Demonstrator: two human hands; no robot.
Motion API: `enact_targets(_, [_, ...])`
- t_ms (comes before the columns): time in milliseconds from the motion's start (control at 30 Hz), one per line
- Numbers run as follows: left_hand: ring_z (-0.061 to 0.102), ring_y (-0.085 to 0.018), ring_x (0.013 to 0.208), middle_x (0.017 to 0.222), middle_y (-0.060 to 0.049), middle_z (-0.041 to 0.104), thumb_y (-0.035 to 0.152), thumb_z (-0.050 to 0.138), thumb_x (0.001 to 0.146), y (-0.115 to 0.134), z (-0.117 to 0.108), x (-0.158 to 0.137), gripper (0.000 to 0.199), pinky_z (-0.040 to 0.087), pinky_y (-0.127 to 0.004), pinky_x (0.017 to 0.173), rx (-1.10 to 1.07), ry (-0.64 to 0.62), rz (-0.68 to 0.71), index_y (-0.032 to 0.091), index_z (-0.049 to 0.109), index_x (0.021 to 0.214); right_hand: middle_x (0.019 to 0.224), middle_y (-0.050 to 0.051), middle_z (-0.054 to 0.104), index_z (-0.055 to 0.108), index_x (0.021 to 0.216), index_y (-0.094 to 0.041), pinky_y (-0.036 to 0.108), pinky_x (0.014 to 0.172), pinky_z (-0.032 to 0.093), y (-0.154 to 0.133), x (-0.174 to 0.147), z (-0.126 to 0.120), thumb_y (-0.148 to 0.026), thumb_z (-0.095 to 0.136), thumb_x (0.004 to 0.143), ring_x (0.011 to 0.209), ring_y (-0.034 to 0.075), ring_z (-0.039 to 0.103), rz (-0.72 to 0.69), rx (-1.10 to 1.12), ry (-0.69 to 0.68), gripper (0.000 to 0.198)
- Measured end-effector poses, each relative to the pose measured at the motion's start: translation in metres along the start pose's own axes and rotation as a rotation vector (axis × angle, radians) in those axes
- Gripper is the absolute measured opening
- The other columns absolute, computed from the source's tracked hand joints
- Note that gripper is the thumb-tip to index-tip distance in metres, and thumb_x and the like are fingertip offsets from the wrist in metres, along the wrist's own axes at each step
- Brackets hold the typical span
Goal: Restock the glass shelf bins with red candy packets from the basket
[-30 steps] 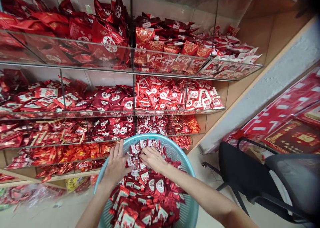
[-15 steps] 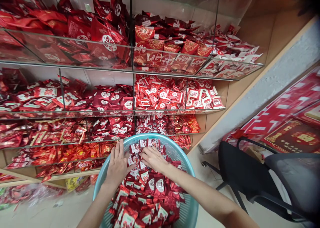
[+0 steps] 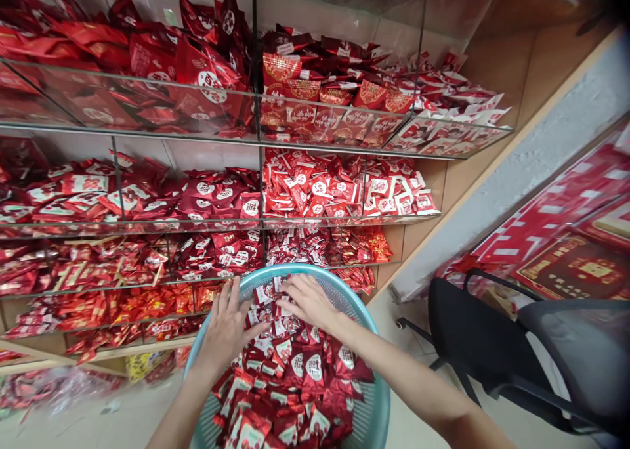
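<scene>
A light-blue perforated plastic basket (image 3: 380, 377) holds many small red snack packets (image 3: 305, 368) with white labels. My left hand (image 3: 225, 331) is spread at the basket's left side, its thumb pointing in over the packets and nothing in its grasp. Over the far part of the heap is my right hand (image 3: 309, 302), palm down, fingers stretched and thumb apart. Its fingertips lie over or just touch packets with white-and-red fronts (image 3: 263, 295). The packets beneath that palm are hidden.
Beyond the basket stand shelves with clear fronts (image 3: 207, 224), divided into bins of red packets (image 3: 207, 190). To the right is a black office chair (image 3: 472, 331). Red printed boxes (image 3: 581, 258) lean by the wall. Plastic bags (image 3: 54, 386) lie on the floor under the shelves.
My right hand has shifted slightly right and up, its thumb now farther from its fingers. The left hand stays nearly in place. The view has moved a little.
</scene>
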State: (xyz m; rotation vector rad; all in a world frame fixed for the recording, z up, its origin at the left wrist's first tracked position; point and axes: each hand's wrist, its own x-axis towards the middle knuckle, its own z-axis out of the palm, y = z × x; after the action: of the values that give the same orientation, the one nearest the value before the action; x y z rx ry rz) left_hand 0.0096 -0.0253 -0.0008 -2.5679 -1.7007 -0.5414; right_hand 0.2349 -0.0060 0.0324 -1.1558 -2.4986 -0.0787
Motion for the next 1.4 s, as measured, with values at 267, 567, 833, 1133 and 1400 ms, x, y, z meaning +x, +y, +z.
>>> enact_targets(267, [0.048,-0.027,0.118,0.136,-0.011,0.045,0.049,0.040,0.086,-0.016,-0.002,0.011,0.039,0.037,-0.047,0.101,-0.171,0.022,-0.051,0.020,0.064,0.093,0.103,0.008,0.057,0.056,0.104,-0.018,0.030,0.086,0.040,0.080,0.048,-0.004,-0.025,0.044,0.089,0.096,0.018,0.051,0.337,-0.137,-0.048,0.021])
enact_targets(567, [0.044,-0.027,0.121,0.137,-0.008,0.045,0.048,0.041,0.086,-0.012,-0.002,0.006,0.036,0.037,-0.048,0.100,-0.188,0.051,-0.062,0.022,0.066,0.089,0.119,0.017,0.053,0.054,0.109,-0.013,0.038,0.086,0.040,0.102,0.085,0.025,-0.016,0.056,0.079,0.105,0.026,0.050,0.380,-0.256,-0.187,0.031])
enact_targets(833, [0.040,-0.028,0.124,0.140,-0.007,0.040,0.048,0.041,0.086,-0.010,-0.003,0.005,0.036,0.035,-0.048,0.101,-0.170,0.029,-0.072,0.022,0.066,0.091,0.114,0.015,0.057,0.061,0.097,-0.015,0.038,0.095,0.032,0.110,0.080,0.022,-0.011,0.038,0.087,0.109,0.024,0.048,0.293,-0.272,-0.179,0.025])
enact_targets(1133, [0.038,-0.029,0.125,0.142,-0.007,0.037,0.049,0.043,0.085,-0.011,0.000,0.005,0.035,0.034,-0.050,0.101,-0.170,0.025,-0.064,0.023,0.065,0.091,0.094,0.007,0.062,0.059,0.091,-0.018,0.030,0.082,0.040,0.105,0.055,-0.010,-0.026,0.039,0.090,0.093,0.018,0.054,0.384,-0.020,0.077,0.022])
enact_targets(1400, [0.038,-0.030,0.124,0.142,-0.007,0.037,0.050,0.041,0.085,-0.011,0.003,0.006,0.037,0.033,-0.053,0.100,-0.200,0.029,-0.066,0.023,0.064,0.093,0.062,-0.004,0.055,0.057,0.076,-0.017,0.026,0.059,0.044,0.060,0.033,-0.025,-0.045,0.066,0.068,0.056,0.010,0.051,0.706,1.145,0.175,0.030])
